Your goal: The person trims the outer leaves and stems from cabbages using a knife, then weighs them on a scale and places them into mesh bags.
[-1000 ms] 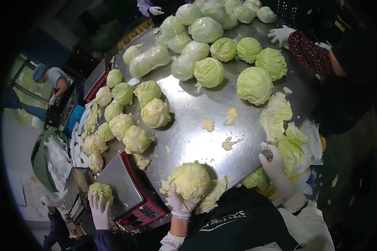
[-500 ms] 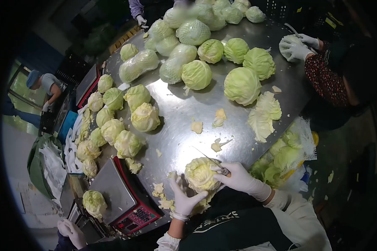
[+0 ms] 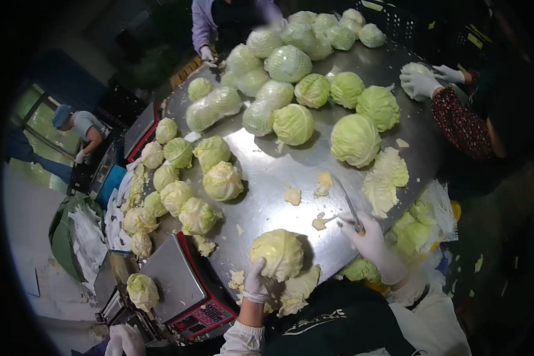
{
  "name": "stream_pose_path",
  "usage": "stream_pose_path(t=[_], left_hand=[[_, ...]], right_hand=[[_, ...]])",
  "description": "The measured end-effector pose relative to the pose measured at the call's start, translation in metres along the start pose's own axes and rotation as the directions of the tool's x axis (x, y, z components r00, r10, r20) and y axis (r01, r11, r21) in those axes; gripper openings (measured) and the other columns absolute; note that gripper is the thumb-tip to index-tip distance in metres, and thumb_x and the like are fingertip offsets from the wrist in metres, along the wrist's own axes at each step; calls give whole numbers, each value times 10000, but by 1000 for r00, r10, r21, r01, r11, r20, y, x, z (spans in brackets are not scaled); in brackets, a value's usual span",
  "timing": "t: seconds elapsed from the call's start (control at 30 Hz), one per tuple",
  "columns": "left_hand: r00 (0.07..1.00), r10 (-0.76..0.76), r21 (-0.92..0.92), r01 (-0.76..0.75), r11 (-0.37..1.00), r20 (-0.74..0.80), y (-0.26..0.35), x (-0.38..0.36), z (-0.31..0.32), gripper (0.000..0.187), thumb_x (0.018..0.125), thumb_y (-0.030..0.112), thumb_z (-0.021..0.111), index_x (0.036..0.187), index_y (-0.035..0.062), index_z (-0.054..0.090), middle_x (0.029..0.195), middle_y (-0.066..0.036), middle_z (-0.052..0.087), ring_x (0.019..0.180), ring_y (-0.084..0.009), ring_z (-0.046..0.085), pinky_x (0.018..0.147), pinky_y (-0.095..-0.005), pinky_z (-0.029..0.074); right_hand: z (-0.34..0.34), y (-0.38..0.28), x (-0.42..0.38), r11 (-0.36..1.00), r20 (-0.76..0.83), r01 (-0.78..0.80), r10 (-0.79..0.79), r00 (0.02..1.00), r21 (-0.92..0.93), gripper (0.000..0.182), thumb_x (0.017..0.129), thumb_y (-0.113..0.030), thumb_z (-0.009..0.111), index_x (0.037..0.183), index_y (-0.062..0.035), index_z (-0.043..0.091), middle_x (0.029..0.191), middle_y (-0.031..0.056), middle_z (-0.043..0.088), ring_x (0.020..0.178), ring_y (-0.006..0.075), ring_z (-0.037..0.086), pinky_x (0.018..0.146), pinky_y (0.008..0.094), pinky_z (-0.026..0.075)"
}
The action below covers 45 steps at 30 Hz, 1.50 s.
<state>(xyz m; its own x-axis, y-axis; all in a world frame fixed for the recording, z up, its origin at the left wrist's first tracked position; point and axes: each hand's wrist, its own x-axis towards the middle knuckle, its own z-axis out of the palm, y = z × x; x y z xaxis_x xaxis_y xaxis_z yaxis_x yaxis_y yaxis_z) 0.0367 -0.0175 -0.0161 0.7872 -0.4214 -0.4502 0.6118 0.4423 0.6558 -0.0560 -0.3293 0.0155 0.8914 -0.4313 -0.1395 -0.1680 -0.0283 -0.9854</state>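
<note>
- Head view: one round, pale green cabbage [image 3: 277, 255], leaves tightly overlapped and waxy, sits at the near edge of the brushed-metal table [image 3: 267, 204].
- Left hand [image 3: 257, 281], in a thin white glove, is cupped on the lower left side of this cabbage; the thumb lies along its surface, and the other fingers are largely hidden from where I stand.
- Right hand [image 3: 368, 238], gloved likewise, is closed around the short handle of a knife [image 3: 351, 209]. The slender, curved metal blade points away from the wearer, well apart from the cabbage.
- Crinkled loose leaves [image 3: 301, 291] lie just beside the cabbage, on its near right side.
- Pale, irregular trimmings [image 3: 292, 197] are scattered across the reflective metal.
- Left of the cabbage stands a weighing scale [image 3: 173, 279] with a flat metal plate and red keypad housing; a smaller cabbage [image 3: 142, 292] rests at its outer edge.
- Farther back, foam-netted cabbages [image 3: 288, 63] form a pile with a meshed, glossy texture.
</note>
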Motion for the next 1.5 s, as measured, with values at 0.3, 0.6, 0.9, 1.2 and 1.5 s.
stream_pose_path(t=[0.3,0.6,0.9,1.2,1.5], left_hand=[[958,285,-241,-267,933,43,154,48,38,759,971,532,607,1538,85,373,1461,-198,511,1300,-386,557,992,-550,564],[182,982,886,-462,42,48,258,153,3,997,748,360,919,1519,18,388,1497,-221,414,1336,-394,484,1143,-501,399],[489,857,982,2,-188,163,259,199,-25,1080,643,433,921,1546,141,406,1505,-264,395,1387,-457,418,1135,-545,371],[446,806,920,-153,-361,390,191,179,36,831,737,360,865,1435,91,504,1501,-270,335,1417,-459,322,1190,-517,276],[879,408,856,-396,333,247,40,102,82,637,864,226,814,1392,47,506,1390,-136,465,1273,-298,499,1051,-443,466]], right_hand=[[13,26,-31,948,179,-256,223,958,188,272,944,-87,710,1197,14,702,863,-3,670,627,32,538,565,213,450],[-9,48,-50,962,122,-272,270,955,-3,292,940,-132,712,1194,13,710,840,19,679,656,59,579,599,236,485],[-26,22,-41,917,88,60,-27,996,-394,367,895,-258,698,1189,-38,688,918,161,685,847,319,679,780,394,547],[-92,-59,144,768,-181,253,-430,884,-588,439,915,-295,665,1305,-94,642,1165,116,670,971,308,689,865,422,549],[-70,-70,120,810,55,300,-316,947,-504,583,898,-324,712,1407,-70,586,1233,124,694,994,227,683,863,336,546]])
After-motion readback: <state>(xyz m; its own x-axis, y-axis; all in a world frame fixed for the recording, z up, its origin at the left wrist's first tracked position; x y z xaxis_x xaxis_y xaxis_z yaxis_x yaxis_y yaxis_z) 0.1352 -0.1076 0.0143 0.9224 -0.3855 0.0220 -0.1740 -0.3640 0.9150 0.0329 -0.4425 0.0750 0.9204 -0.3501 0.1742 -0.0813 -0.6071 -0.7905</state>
